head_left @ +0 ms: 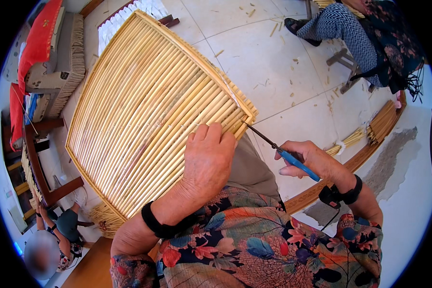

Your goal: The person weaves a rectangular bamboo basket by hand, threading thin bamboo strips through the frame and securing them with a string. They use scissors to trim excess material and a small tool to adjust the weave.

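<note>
A large panel of pale yellow reeds (134, 105) in a thin wooden-looking frame slants across my lap. My left hand (209, 161) grips it at the near edge, close to the right corner. Its fingers are bent on the top face, and the thumb is hidden. Out to the right, my right hand (307, 161) is closed around a blue-handled tool (297, 164) with a long, thin dark nose. The tip of that tool meets the panel's corner. Whether its jaws are apart there is too small to tell.
Reed scraps lie on the tiled floor (254, 57). Bundled reeds (381, 122) stand by the right wall. Another person sits at the upper right near a wooden stool (343, 60); one more is at lower left. A sofa with a red cover (38, 45) is at upper left.
</note>
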Demonstrator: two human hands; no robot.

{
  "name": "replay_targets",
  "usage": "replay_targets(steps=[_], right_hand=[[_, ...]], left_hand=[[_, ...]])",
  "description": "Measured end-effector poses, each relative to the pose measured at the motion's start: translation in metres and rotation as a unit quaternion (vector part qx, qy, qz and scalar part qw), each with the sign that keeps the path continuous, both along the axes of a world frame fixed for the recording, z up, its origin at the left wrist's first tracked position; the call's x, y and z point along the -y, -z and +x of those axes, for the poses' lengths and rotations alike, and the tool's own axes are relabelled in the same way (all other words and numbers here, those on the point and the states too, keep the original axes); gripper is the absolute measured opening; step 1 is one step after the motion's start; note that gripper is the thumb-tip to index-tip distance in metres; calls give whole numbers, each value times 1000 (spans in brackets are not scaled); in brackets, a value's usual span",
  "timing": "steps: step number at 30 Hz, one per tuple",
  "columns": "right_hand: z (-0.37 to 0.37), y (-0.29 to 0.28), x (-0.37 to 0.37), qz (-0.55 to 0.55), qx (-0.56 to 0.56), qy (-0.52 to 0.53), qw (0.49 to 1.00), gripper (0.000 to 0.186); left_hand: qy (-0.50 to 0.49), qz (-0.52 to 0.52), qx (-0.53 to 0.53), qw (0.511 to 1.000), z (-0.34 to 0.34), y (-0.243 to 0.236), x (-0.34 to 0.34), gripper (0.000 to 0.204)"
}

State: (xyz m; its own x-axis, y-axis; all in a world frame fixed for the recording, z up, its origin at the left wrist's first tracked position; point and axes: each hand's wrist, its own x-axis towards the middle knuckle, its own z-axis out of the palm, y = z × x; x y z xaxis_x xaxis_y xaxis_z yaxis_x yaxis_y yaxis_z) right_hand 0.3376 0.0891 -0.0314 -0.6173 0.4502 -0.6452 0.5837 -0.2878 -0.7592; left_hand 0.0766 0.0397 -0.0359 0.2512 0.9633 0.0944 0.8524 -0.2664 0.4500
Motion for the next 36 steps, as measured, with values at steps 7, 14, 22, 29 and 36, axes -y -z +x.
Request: replay_targets(steps=[7, 14, 22, 29, 36], right_hand=[[-5, -8, 10, 79, 24, -23, 996, 42], [-1, 2, 1, 184, 1, -46, 982, 44], [1, 11, 2, 160, -4, -33, 987, 41], [1, 9, -3, 143, 12, -44, 989, 37], [0, 12, -3, 146, 4, -37, 989, 33]], left_hand=[[2, 13, 11, 1000, 2, 0, 1, 11], [-8, 10, 12, 1000, 2, 2, 2, 12], [-5, 5, 5, 1000, 2, 0, 0, 12], [-2, 2, 1, 1000, 2, 1, -1, 11], [1, 12, 3, 1000, 2, 1, -3, 11]])
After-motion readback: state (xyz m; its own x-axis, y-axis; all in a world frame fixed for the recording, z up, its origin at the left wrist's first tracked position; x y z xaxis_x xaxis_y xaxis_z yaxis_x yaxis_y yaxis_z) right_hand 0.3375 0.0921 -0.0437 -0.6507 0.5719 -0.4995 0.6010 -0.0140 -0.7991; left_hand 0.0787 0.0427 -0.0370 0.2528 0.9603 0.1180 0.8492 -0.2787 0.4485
